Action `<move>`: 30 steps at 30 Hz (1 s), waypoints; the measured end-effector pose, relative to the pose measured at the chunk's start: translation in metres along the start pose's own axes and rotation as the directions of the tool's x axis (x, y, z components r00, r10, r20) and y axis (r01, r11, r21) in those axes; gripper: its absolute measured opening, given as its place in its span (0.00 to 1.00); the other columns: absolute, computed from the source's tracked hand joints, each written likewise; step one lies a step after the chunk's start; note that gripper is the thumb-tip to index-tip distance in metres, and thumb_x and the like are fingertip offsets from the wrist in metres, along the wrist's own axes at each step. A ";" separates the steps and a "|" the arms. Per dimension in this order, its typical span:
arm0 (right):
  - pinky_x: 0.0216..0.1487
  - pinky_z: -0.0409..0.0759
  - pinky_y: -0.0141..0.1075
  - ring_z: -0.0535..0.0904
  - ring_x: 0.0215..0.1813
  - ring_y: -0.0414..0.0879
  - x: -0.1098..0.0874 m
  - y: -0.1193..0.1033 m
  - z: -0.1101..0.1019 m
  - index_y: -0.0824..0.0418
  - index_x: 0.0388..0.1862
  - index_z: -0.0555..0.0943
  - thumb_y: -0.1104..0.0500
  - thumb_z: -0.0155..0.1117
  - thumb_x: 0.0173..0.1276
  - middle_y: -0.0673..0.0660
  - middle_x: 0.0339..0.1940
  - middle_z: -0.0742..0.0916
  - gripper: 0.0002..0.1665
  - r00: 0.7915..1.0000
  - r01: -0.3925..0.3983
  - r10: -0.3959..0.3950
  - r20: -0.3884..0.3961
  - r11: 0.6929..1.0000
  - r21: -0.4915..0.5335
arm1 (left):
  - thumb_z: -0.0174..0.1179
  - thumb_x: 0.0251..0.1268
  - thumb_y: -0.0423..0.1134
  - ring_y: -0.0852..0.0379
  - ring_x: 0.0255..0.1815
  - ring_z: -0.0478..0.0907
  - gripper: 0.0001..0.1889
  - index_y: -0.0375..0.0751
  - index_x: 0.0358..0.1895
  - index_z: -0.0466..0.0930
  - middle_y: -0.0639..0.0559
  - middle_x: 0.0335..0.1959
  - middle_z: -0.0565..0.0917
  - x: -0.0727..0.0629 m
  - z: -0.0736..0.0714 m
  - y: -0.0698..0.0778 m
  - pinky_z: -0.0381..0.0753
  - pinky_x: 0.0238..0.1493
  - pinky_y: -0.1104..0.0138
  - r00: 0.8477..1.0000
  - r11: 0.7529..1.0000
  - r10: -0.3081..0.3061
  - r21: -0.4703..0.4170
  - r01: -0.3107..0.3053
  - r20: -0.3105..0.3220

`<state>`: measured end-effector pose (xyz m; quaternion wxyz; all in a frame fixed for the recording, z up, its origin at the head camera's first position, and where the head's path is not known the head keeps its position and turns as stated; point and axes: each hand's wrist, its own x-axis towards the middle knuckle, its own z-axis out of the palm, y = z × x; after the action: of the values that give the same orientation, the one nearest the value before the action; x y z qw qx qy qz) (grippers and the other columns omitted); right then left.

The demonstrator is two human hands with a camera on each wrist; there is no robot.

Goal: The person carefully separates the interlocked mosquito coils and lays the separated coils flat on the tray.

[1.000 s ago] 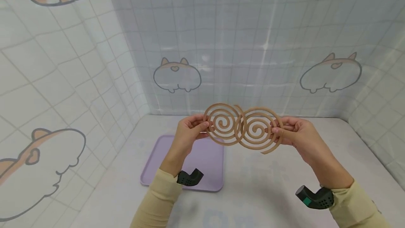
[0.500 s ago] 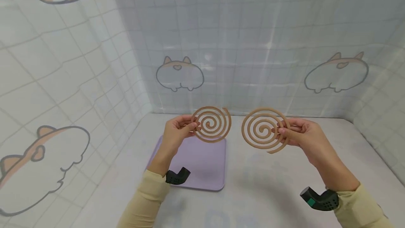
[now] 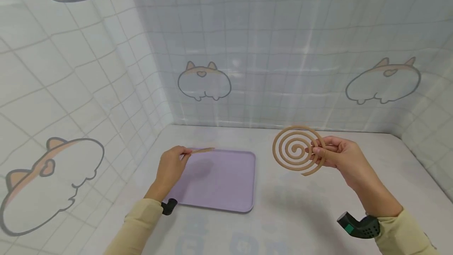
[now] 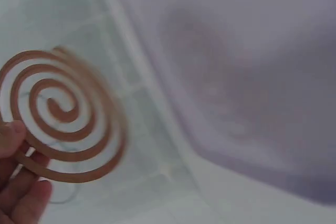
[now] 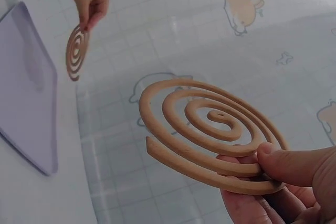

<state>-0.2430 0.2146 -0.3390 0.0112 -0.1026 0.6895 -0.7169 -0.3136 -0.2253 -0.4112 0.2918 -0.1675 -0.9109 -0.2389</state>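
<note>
My right hand (image 3: 335,152) pinches the outer ring of a tan mosquito coil (image 5: 205,135) between thumb and fingers, its flat spiral facing me in the head view. A second mosquito coil (image 4: 58,108), browner in the left wrist view, is pinched at its edge by my left hand (image 3: 172,166). In the head view this left coil is turned nearly edge-on and overlaps the back part of a lilac tray (image 3: 219,180). The two coils are well apart. In the right wrist view the left coil hangs beside the tray, below the fingers.
The shallow tray lies on a white table (image 3: 301,196), left of the middle. A pale grid-patterned sheet with cartoon corgi prints (image 3: 204,84) encloses the back and both sides. Black cameras (image 3: 359,225) are strapped to both wrists.
The coils overlapped earlier and are now separated. My left hand has moved left and down over the tray's back left, tipping its coil from facing me to edge-on. The right hand has barely moved.
</note>
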 end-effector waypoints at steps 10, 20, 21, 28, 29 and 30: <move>0.35 0.81 0.34 0.84 0.37 0.42 0.002 0.004 0.003 0.65 0.38 0.79 0.65 0.61 0.63 0.54 0.33 0.87 0.06 1.000 -0.011 0.011 0.001 1.000 0.003 | 0.70 0.43 0.26 0.43 0.36 0.82 0.11 0.34 0.34 0.84 0.43 0.36 0.84 -0.032 0.009 -0.038 0.80 0.34 0.55 0.983 0.962 0.156 0.212 -0.172 0.092; 0.36 0.81 0.34 0.84 0.34 0.41 0.005 0.006 0.007 0.62 0.38 0.80 0.65 0.62 0.63 0.51 0.32 0.87 0.04 1.000 -0.012 0.012 0.001 1.000 -0.024 | 0.72 0.39 0.29 0.49 0.33 0.76 0.09 0.41 0.22 0.80 0.49 0.30 0.79 -0.047 0.014 -0.051 0.79 0.26 0.58 0.972 0.935 0.131 0.302 -0.187 0.195; 0.36 0.81 0.34 0.84 0.34 0.41 0.005 0.007 0.007 0.62 0.37 0.79 0.65 0.62 0.63 0.51 0.32 0.87 0.04 1.000 -0.013 0.013 -0.001 1.000 -0.024 | 0.73 0.38 0.30 0.50 0.31 0.74 0.10 0.42 0.21 0.79 0.51 0.29 0.78 -0.048 0.015 -0.052 0.78 0.24 0.59 0.970 0.931 0.131 0.312 -0.191 0.205; 0.36 0.81 0.34 0.83 0.33 0.40 0.009 0.010 0.011 0.64 0.39 0.79 0.62 0.63 0.63 0.50 0.32 0.87 0.07 0.999 -0.052 0.051 -0.019 0.997 -0.059 | 0.74 0.35 0.33 0.52 0.29 0.72 0.11 0.46 0.19 0.78 0.56 0.25 0.75 -0.055 0.019 -0.052 0.75 0.25 0.60 0.937 0.919 0.056 0.349 -0.184 0.346; 0.36 0.81 0.34 0.83 0.34 0.41 0.009 0.010 0.011 0.64 0.39 0.78 0.62 0.63 0.63 0.50 0.32 0.87 0.08 0.998 -0.056 0.054 -0.020 0.997 -0.062 | 0.73 0.35 0.32 0.52 0.29 0.73 0.11 0.46 0.19 0.78 0.56 0.24 0.75 -0.056 0.020 -0.052 0.75 0.25 0.60 0.931 0.920 0.044 0.350 -0.179 0.361; 0.36 0.81 0.34 0.83 0.34 0.41 0.009 0.010 0.012 0.65 0.40 0.78 0.62 0.63 0.63 0.51 0.32 0.87 0.09 0.998 -0.057 0.056 -0.020 0.996 -0.064 | 0.73 0.35 0.32 0.52 0.29 0.73 0.11 0.47 0.19 0.79 0.56 0.24 0.75 -0.056 0.020 -0.052 0.76 0.26 0.61 0.927 0.921 0.033 0.349 -0.174 0.374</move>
<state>-0.2514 0.2012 -0.3469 0.0219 -0.0766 0.7152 -0.6944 -0.3024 -0.2670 -0.4780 0.1585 -0.1982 -0.9672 -0.0087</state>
